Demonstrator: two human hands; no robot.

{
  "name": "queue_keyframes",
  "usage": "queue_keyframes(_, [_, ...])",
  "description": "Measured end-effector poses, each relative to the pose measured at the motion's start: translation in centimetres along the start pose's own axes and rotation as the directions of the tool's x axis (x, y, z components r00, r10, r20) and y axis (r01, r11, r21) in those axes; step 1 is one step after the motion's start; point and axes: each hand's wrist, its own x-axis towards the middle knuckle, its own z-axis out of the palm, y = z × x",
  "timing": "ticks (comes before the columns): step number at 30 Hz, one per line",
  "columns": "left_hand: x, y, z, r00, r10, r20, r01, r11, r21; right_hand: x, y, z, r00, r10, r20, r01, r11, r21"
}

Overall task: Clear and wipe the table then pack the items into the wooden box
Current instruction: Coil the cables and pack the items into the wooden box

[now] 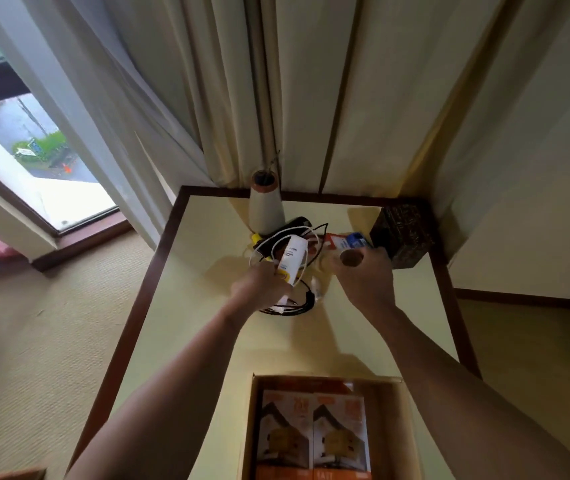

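My left hand grips a white tube together with white and black cables above the middle of the pale yellow table. My right hand holds a small jar with a brown round lid. Behind it lie an orange and white carton and a blue packet. The wooden box sits at the near edge, with two orange printed cartons inside.
A cone-shaped vase stands at the table's back, with a black item by its base. A dark patterned box sits at the back right corner. Curtains hang behind; a window is at left.
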Motion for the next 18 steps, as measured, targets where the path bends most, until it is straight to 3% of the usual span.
queue_keyframes(5, [-2.4,0.1,-3.9,1.000,0.014,-0.014,-0.018,0.933,-0.359,-4.1,-2.8,-4.9,0.995,-0.073,-0.062,0.072,0.997,-0.016])
queue_keyframes(7, [-4.3,0.1,-4.7,0.993,0.065,-0.100,-0.106,0.859,-0.501,-6.4,-3.4,-6.6,0.990,-0.089,-0.109,0.092,0.995,0.025])
queue_keyframes(10, [-8.2,0.1,-5.2,0.955,0.105,-0.276,-0.256,0.759,-0.598,-10.6,-3.8,-9.0,0.988,-0.073,-0.137,0.103,0.970,0.221])
queue_keyframes(12, [-11.0,-0.2,-5.3,0.927,0.121,-0.355,-0.326,0.728,-0.603,-13.9,-3.3,-10.3,0.997,-0.032,-0.077,0.058,0.929,0.365])
queue_keyframes(15, [-15.4,-0.9,-4.9,0.910,0.256,-0.325,-0.403,0.729,-0.553,-18.4,-1.5,-11.5,0.996,0.026,0.091,-0.064,0.892,0.448])
queue_keyframes(18, [-19.6,-2.0,-3.0,0.881,0.415,-0.227,-0.469,0.829,-0.304,-21.5,1.1,-11.2,0.958,0.120,0.262,-0.218,0.896,0.386])
